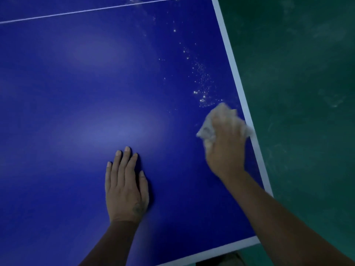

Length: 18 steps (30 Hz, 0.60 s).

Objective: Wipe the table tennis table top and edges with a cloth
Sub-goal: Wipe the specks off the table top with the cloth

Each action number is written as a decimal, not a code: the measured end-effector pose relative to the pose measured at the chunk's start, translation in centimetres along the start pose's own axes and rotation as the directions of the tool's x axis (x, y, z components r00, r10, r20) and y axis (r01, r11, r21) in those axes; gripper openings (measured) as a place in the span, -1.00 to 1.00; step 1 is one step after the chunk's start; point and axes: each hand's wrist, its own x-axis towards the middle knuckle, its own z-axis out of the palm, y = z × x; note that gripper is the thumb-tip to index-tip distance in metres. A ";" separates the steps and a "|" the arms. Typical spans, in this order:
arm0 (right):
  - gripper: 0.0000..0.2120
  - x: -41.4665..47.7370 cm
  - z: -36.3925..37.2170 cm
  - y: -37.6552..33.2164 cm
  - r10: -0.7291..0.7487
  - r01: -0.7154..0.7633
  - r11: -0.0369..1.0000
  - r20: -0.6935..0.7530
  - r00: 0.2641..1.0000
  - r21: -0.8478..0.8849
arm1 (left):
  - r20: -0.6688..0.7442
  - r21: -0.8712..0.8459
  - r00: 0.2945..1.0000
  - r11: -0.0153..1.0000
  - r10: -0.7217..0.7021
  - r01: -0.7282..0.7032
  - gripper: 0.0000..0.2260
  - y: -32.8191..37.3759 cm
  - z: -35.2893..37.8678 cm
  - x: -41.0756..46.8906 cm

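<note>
The blue worktop [76,83] fills most of the view, with a white border stripe [233,64] along its right edge and a thin white line [76,12] crossing at the top. A green floor [307,93] lies to the right of it. The left hand [124,187] rests flat on the worktop, fingers [126,160] straight and slightly apart. The right hand [225,148], blurred, presses down near the right edge with its fingers bunched around a pale crumpled cloth [206,129], which touches the surface just beside the border stripe. White specks [201,83] are scattered on the blue just above the cloth.
</note>
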 end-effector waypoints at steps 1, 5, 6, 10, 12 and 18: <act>-0.15 -1.0 0.6 -1.6 -0.135 0.134 0.991 0.035 0.990 0.011 | -0.036 -0.041 0.999 0.999 -0.027 0.025 -0.57 0.7 0.1 0.9; -0.15 -1.2 1.7 -3.2 -0.605 0.608 0.793 0.144 0.783 0.028 | -0.160 -0.222 0.971 0.965 -0.175 0.138 -0.58 4.1 1.2 6.7; -0.14 0.4 1.6 -2.2 -0.581 0.587 0.810 0.138 0.802 -0.002 | -0.172 -0.246 0.959 0.952 -0.226 0.180 -0.58 4.9 1.5 8.2; -0.24 6.7 -0.2 2.6 -0.096 0.098 0.993 0.028 0.995 -0.062 | -0.092 -0.131 0.944 0.944 -0.316 0.303 -0.51 6.3 2.7 11.3; -0.25 5.7 0.2 2.5 -0.093 0.092 0.993 -0.012 0.996 -0.077 | -0.047 -0.005 0.955 0.957 -0.291 0.291 -0.47 6.0 3.2 11.1; -0.17 4.3 0.3 4.8 -0.417 0.428 0.902 0.141 0.898 -0.060 | -0.083 0.048 0.955 0.956 -0.283 0.288 -0.50 6.0 3.4 11.3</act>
